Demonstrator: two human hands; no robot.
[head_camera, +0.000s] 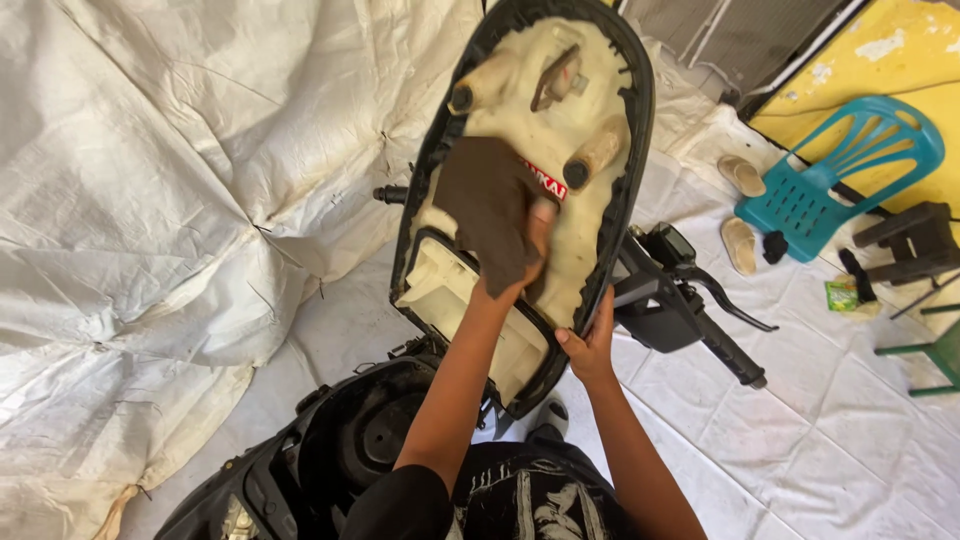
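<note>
Head view, looking straight down: the scooter seat (560, 190) is tipped up on its hinge, cream underside facing the camera, black cover edge running all round it. The left hand (525, 255) presses a brown cloth (490, 210) flat against that underside, about the middle of the pan, fingers spread over the cloth rather than curled; that grip is pinned on the cloth, palm down. The right hand (590, 345) is clamped on the lower right rim of the seat, thumb on the inner face, fingers wrapped out of sight behind the edge, propping it.

Below the arms sits the open storage bucket (370, 430) of the scooter, dark and hollow. To the right of the seat, the handlebar with its brake lever (720, 300) juts out. White tarpaulin (150, 200) covers the floor and the wall on the left. Further right: a teal plastic chair (840, 175), a pair of pale sandals (742, 210) just beside it, a dark stool (915, 245).

Risks, as I judge them: the seat rests mostly on that one right hand, so if the rim slips from it, the pan could drop onto the left forearm. The cloth passes close to the latch bracket (558, 75) and rubber stops (577, 172); it could snag there. Pressing hard could also strain the hinge, hidden low down.
</note>
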